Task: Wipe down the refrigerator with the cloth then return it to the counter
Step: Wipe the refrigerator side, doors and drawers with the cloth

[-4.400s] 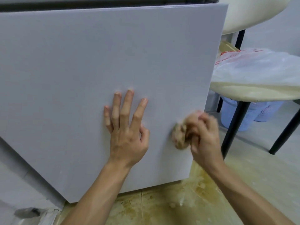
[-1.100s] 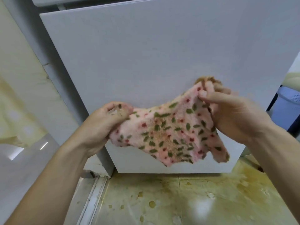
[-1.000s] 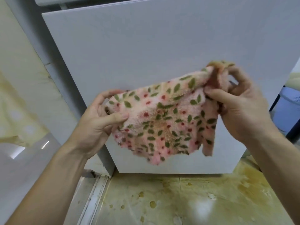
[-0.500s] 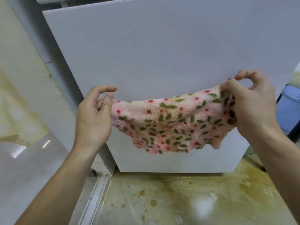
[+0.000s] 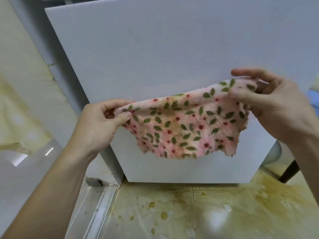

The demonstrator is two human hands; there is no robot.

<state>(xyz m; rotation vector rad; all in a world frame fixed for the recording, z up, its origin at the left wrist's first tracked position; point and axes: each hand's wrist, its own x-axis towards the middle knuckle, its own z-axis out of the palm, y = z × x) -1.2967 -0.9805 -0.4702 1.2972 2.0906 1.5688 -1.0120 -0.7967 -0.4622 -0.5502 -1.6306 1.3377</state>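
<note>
While both forearms reach in from the bottom corners of the frame, the left hand (image 5: 101, 125) pinches one corner of the pink fleecy cloth with green leaves and red dots (image 5: 186, 128) between thumb and curled fingers, left of centre. The right hand (image 5: 279, 107), in the right middle of the frame, grips the opposite upper edge between thumb and fingers, its forefinger stretched out above the fabric. Held between the two, the cloth hangs spread in the air at the centre of the frame, its lower edge loose and ragged, a brownish soiled patch across its middle.

Just behind it stands the pale grey flat-fronted refrigerator (image 5: 172, 49), filling the upper half of the frame; the cloth does not appear to be pressed against it. Its door face shows no marks or streaks that I can make out. Below lies the glossy yellowish stained tile floor (image 5: 224, 213), with a pale metal floor track (image 5: 101, 209) at lower left, and a black slanted chair leg (image 5: 290, 171) at the far right.

By my reading, this is a pause in the wiping to spread or turn the cloth to a cleaner face. Whether more of the refrigerator needs wiping cannot be told. The return is not yet done: no desk shows in the frame.
</note>
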